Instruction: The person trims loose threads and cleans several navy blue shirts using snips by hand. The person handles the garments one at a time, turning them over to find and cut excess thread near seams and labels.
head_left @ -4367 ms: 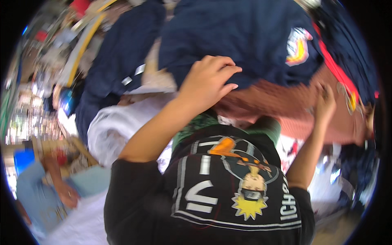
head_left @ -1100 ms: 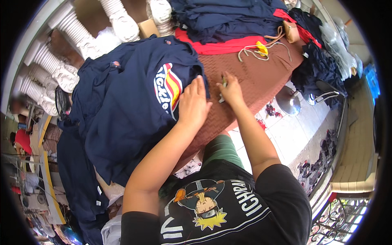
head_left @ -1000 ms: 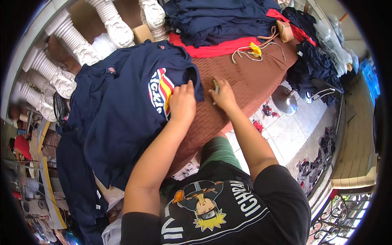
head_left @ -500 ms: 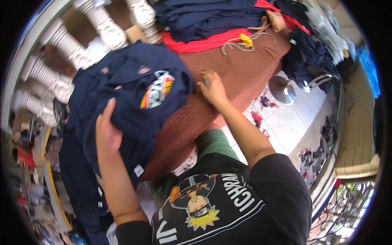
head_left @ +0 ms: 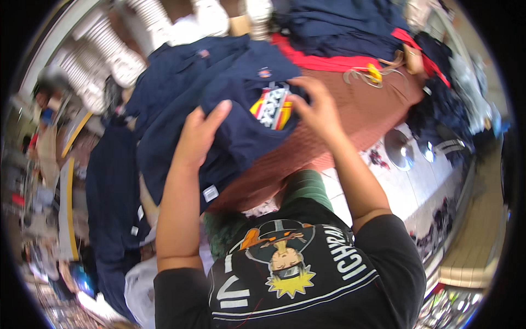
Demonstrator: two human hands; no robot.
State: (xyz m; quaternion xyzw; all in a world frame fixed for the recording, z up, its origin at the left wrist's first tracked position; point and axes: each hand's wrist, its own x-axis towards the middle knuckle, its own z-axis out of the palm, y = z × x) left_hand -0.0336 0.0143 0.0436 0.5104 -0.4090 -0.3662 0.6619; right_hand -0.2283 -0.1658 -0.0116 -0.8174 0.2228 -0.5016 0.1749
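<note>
A dark navy garment, looking like a sweatshirt or shirt, lies bunched over other navy clothes in front of me. Its chest carries a white, yellow and red print, and a small label shows above that. My left hand rests on the near-left cloth, thumb spread from the fingers. At the right edge of the print is my right hand, its thumb and forefinger apart and touching the fabric. Its lower fingers and palm are partly hidden. A white tag hangs at the garment's near edge.
Brown textured cloth covers the table. Navy garments on red cloth lie at the back, beside a tape-like cord with a yellow piece. White stacked cones stand at the far left. A round metal stool base is on the tiled floor.
My view has shifted left, so things sit farther right and lower. My right hand has come from the brown cloth onto the garment's edge. The small greenish thing at its fingers no longer shows.
</note>
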